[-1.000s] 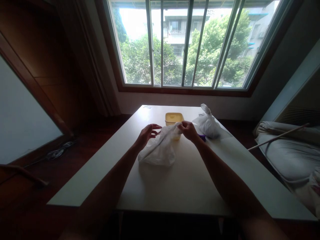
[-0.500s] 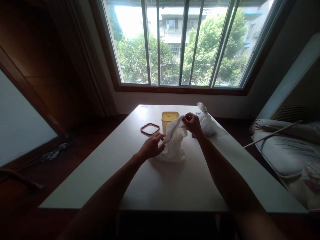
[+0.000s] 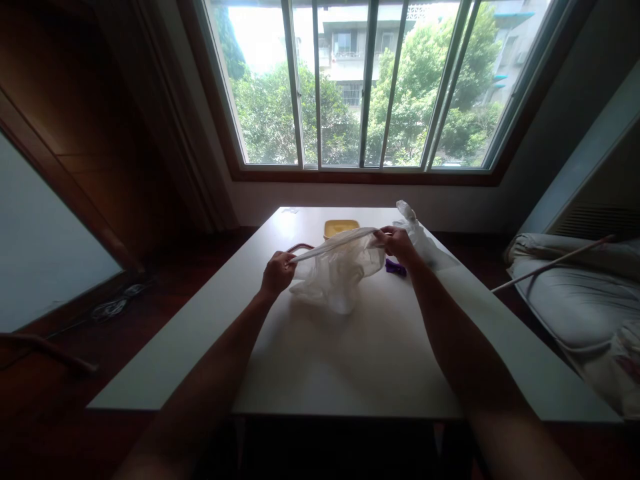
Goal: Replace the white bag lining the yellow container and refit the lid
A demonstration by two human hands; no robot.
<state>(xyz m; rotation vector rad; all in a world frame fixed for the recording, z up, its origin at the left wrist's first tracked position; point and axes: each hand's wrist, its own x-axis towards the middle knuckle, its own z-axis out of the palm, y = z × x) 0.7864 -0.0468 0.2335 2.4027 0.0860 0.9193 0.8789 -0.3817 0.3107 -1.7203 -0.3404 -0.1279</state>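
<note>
A thin white plastic bag (image 3: 340, 270) is stretched sideways between my hands above the table, its lower part hanging in loose folds. My left hand (image 3: 278, 273) is closed on one end of the bag's rim. At the other end my right hand (image 3: 397, 243) pinches the rim. Behind the bag stands a yellow plastic bin (image 3: 341, 229), only its upper part showing. A brown rounded frame (image 3: 300, 247) lies left of the bin, mostly hidden by the bag. Below my right hand is a small purple item (image 3: 395, 268), whose kind I cannot make out.
A knotted white plastic bag (image 3: 425, 243) sits at the table's right edge, past my right hand. The white table (image 3: 345, 373) stands before a window. To the right, a thin pole (image 3: 550, 265) leans across a pale cushioned piece (image 3: 560, 300).
My left hand has moved left and away from my right hand, pulling the bag's rim wide. The bag has lifted, covering more of the bin and frame. The purple item is now exposed.
</note>
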